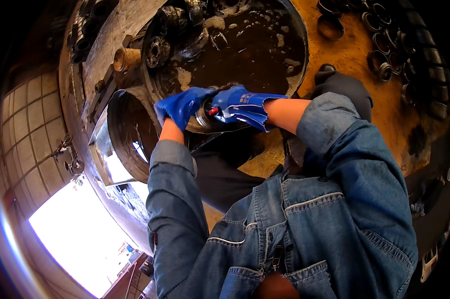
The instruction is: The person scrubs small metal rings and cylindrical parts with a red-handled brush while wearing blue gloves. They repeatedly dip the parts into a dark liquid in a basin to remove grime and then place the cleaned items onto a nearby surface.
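Observation:
Both my hands wear blue rubber gloves and meet at the near rim of a wide round basin [300, 74] of dark, foamy liquid. My left hand [185, 107] is closed round the left side of a ring-edged, cylindrical metal part [202, 118]. Against the part's right side, my right hand [237, 103] has its fingers curled in. A small red piece [213, 111] shows between the gloves; whether it belongs to the part or to a tool in the right hand cannot be told. The gloves hide most of the part.
Dark, wet metal parts [158, 52] lie in the basin's left side. Left of it stand an open drum [116, 117] and a tan cylinder [126, 59]. Metal rings [330, 27] are scattered on the brown surface at right, beside rows of dark cylinders [433, 60]. My dark-clad knee [344, 89] is near.

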Demonstrator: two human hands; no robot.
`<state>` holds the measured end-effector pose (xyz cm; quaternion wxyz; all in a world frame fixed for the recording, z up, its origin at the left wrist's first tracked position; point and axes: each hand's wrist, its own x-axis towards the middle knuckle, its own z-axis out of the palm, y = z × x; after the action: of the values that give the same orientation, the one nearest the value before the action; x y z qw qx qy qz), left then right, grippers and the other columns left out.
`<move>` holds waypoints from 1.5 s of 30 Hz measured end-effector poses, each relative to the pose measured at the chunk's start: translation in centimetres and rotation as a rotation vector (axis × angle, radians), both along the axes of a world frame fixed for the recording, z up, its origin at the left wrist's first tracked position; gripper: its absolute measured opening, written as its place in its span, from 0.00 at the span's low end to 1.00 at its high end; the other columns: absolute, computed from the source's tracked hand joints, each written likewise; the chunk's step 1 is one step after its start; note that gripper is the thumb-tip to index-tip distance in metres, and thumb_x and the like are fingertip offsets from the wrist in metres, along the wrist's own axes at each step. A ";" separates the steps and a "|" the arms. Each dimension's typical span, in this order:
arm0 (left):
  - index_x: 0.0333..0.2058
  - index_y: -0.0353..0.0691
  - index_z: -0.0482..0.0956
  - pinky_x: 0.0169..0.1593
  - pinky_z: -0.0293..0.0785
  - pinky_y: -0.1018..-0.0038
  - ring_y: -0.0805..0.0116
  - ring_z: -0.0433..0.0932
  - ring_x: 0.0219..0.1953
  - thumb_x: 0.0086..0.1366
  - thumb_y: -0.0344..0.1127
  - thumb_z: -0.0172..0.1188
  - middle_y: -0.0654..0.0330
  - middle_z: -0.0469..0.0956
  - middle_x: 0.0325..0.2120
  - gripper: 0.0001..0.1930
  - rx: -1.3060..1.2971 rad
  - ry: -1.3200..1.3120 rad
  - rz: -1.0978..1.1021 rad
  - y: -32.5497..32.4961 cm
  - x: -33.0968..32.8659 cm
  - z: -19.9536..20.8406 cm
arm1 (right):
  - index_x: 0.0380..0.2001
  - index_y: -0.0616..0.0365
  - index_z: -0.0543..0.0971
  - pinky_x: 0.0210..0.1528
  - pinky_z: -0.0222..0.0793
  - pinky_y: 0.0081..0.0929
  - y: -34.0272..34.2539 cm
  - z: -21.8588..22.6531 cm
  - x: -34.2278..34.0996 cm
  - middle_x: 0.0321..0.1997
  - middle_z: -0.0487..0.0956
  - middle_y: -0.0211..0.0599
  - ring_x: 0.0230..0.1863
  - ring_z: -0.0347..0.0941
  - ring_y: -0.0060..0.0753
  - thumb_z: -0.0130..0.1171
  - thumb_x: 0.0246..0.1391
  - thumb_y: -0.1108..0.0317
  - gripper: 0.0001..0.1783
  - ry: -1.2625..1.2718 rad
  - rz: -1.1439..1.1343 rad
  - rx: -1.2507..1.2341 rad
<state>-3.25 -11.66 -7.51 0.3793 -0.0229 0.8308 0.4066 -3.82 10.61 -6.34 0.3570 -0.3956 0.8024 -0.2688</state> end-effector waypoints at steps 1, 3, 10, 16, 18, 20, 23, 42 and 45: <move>0.52 0.32 0.83 0.49 0.76 0.65 0.59 0.83 0.45 0.69 0.53 0.59 0.49 0.86 0.45 0.27 0.002 -0.075 0.167 0.0 1.1 0.4 | 0.42 0.49 0.86 0.43 0.78 0.44 -0.1 0.4 0.0 0.39 0.86 0.46 0.42 0.84 0.50 0.60 0.56 0.48 0.20 -0.060 -0.034 0.033; 0.51 0.28 0.82 0.48 0.75 0.68 0.59 0.82 0.43 0.68 0.51 0.63 0.47 0.85 0.43 0.28 0.012 -0.219 0.502 0.1 2.9 1.4 | 0.42 0.49 0.86 0.43 0.77 0.42 0.4 0.4 0.2 0.39 0.86 0.45 0.40 0.83 0.49 0.60 0.57 0.46 0.21 -0.140 -0.083 -0.047; 0.55 0.36 0.77 0.54 0.77 0.53 0.37 0.80 0.51 0.70 0.54 0.58 0.33 0.81 0.45 0.27 -0.692 0.385 0.483 9.1 10.0 6.6 | 0.42 0.53 0.88 0.45 0.72 0.36 5.4 1.8 -1.4 0.38 0.87 0.41 0.37 0.81 0.42 0.56 0.60 0.40 0.28 -0.651 -0.200 -0.222; 0.55 0.29 0.78 0.52 0.77 0.61 0.50 0.83 0.47 0.65 0.53 0.65 0.43 0.84 0.45 0.32 -0.605 0.135 0.249 3.6 5.4 4.8 | 0.42 0.53 0.87 0.43 0.74 0.38 3.7 2.0 -0.3 0.40 0.86 0.45 0.38 0.83 0.44 0.58 0.61 0.46 0.23 -0.343 -0.125 -0.250; 0.52 0.29 0.81 0.49 0.77 0.63 0.55 0.83 0.43 0.64 0.53 0.67 0.46 0.84 0.42 0.30 -0.625 -0.190 0.167 1.2 1.5 2.1 | 0.44 0.52 0.86 0.43 0.75 0.39 1.4 -0.5 0.8 0.40 0.86 0.45 0.40 0.83 0.47 0.60 0.60 0.49 0.20 -0.142 -0.086 -0.203; 0.51 0.29 0.81 0.48 0.77 0.63 0.56 0.82 0.42 0.64 0.52 0.67 0.47 0.84 0.41 0.29 -0.662 -0.286 0.144 2.0 -0.1 2.0 | 0.45 0.51 0.85 0.42 0.76 0.42 0.2 -0.2 0.1 0.40 0.86 0.43 0.42 0.84 0.49 0.62 0.57 0.55 0.17 0.098 0.156 -0.024; 0.49 0.29 0.82 0.47 0.77 0.64 0.59 0.82 0.41 0.64 0.51 0.67 0.48 0.84 0.40 0.28 -0.706 -0.272 0.234 3.0 1.1 2.8 | 0.44 0.44 0.87 0.44 0.77 0.41 -0.3 3.0 0.2 0.42 0.87 0.32 0.45 0.84 0.39 0.62 0.55 0.56 0.15 0.177 0.346 0.183; 0.48 0.32 0.82 0.45 0.78 0.76 0.65 0.83 0.39 0.67 0.40 0.68 0.58 0.85 0.36 0.18 0.183 -0.019 0.758 5.0 5.3 7.3 | 0.46 0.45 0.85 0.52 0.79 0.41 3.1 2.8 -3.7 0.45 0.86 0.38 0.47 0.83 0.45 0.58 0.63 0.47 0.18 -0.183 -0.271 0.066; 0.48 0.31 0.82 0.43 0.79 0.75 0.72 0.82 0.38 0.65 0.37 0.69 0.59 0.84 0.36 0.18 0.297 0.006 0.902 4.4 5.3 6.2 | 0.46 0.43 0.86 0.52 0.80 0.38 4.9 2.4 -4.6 0.46 0.86 0.40 0.47 0.84 0.43 0.62 0.58 0.48 0.18 -0.173 -0.497 -0.028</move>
<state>2.02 -7.25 -1.33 0.1617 -0.3258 0.6720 0.6450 -8.46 15.55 -3.97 0.3417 -0.1670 0.8375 -0.3923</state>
